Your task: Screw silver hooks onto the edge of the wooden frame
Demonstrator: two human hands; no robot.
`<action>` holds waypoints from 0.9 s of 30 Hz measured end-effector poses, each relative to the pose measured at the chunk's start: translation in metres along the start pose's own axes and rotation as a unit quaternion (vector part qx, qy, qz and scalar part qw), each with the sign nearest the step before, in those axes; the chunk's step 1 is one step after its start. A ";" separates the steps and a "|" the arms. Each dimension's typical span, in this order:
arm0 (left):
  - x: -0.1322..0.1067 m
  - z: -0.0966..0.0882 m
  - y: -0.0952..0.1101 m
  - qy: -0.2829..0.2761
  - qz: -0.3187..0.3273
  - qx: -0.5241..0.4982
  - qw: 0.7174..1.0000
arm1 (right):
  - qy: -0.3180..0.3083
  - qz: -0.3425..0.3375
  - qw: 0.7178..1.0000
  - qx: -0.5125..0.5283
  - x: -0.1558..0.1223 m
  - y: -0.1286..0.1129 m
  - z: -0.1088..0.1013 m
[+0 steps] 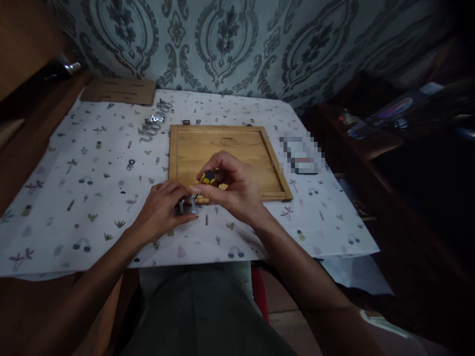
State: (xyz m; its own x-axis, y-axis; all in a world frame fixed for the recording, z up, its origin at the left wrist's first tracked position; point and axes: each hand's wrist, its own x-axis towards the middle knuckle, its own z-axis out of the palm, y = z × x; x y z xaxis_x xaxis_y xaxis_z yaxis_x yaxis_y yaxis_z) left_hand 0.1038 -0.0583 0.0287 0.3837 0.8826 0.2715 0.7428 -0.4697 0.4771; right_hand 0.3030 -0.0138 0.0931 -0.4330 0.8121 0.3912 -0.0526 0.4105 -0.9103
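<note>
A wooden cabinet door (230,143) with a raised frame lies flat on the patterned tablecloth. At its near left corner, my left hand (163,207) is closed around a metal hinge (193,202), with thumb and fingers pressed on it at the door's edge. Just above the hinge, my right hand (233,183) grips the black and yellow handle of a screwdriver (208,177) between thumb and fingers. The screwdriver's shaft and tip are hidden behind the fingers, so contact with a screw cannot be made out.
Several metal hinges (150,128) lie left of the door. A small metal piece (130,164) is nearer. Brown cardboard (118,91) rests at the back left, and a blurred-out flat object (302,153) lies right of the door. Dark furniture (371,183) borders the table's right side.
</note>
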 end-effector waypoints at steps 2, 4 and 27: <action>-0.001 0.001 -0.001 0.001 0.004 -0.001 1.000 | 0.009 -0.021 1.000 -0.018 0.001 0.001 0.001; -0.001 0.001 -0.001 -0.001 0.003 -0.001 1.000 | 0.011 -0.032 0.999 -0.033 0.002 0.002 0.001; 0.000 0.001 0.002 -0.002 -0.007 0.001 1.000 | -0.010 0.065 0.997 0.036 0.000 -0.002 -0.004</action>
State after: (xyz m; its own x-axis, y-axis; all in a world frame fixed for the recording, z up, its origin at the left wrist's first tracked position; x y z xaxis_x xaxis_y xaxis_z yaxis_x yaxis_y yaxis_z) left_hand 0.1063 -0.0591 0.0292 0.3745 0.8896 0.2614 0.7492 -0.4565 0.4799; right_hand 0.3066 -0.0135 0.0952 -0.4576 0.8480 0.2673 -0.0585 0.2713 -0.9607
